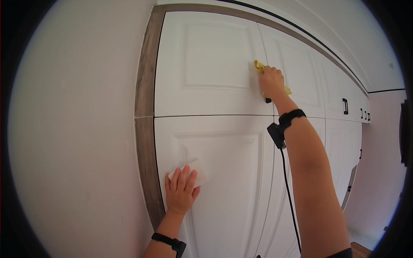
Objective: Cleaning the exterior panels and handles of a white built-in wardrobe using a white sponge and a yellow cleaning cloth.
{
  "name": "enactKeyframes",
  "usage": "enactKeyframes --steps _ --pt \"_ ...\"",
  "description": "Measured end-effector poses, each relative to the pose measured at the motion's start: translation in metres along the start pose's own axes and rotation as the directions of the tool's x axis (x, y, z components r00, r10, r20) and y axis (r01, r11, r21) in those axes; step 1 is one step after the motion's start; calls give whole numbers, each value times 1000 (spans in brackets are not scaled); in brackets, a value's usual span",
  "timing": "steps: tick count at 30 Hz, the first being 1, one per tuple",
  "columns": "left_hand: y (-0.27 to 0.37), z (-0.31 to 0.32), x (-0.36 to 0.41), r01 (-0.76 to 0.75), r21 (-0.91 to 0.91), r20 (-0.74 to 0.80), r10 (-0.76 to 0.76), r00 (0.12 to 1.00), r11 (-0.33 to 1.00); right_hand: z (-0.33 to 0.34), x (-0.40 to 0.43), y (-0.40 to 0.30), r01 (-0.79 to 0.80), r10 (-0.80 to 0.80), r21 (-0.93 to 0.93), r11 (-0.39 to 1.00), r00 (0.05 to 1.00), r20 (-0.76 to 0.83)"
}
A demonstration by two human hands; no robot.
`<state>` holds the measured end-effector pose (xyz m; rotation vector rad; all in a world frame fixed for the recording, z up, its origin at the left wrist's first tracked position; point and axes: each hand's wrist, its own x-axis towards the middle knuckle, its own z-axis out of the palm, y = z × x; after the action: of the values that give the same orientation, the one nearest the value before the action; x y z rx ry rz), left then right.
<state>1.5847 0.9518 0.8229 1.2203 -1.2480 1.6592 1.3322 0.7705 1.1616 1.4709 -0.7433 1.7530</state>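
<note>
My right hand (272, 80) is closed around a yellow cloth (259, 65), at the seam between two white upper cabinet doors (216, 54). Cloth edges stick out above and below the fingers. Just under that hand shows the lower end of a black door handle (268, 100); the rest is covered. My left hand (181, 190) presses a thin white wipe or pad (197, 172) flat against the raised panel of the lower left cabinet door (226, 180). Its fingers are spread over the wipe, whose exact material I cannot tell.
A grey-brown wood-look frame (145, 129) edges the cabinet beside a plain wall (77, 129). More doors with black handles (345, 106) run off to the right. From the black device on my right wrist (277, 133) a black cable (288, 193) hangs down along the doors.
</note>
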Motion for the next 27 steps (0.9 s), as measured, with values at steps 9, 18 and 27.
enactKeyframes --steps 9,18,27 --pt "3 -2 2 -11 14 -5 11 1000 1000 -2 -5 -3 -346 330 185 920 938 109" --pt "2 -1 1 -3 13 16 3 1000 1000 -4 -44 -11 -532 522 517 670 834 181" --pt "5 0 3 2 23 3 -2 1000 1000 2 -82 0 -341 358 516 786 931 70"
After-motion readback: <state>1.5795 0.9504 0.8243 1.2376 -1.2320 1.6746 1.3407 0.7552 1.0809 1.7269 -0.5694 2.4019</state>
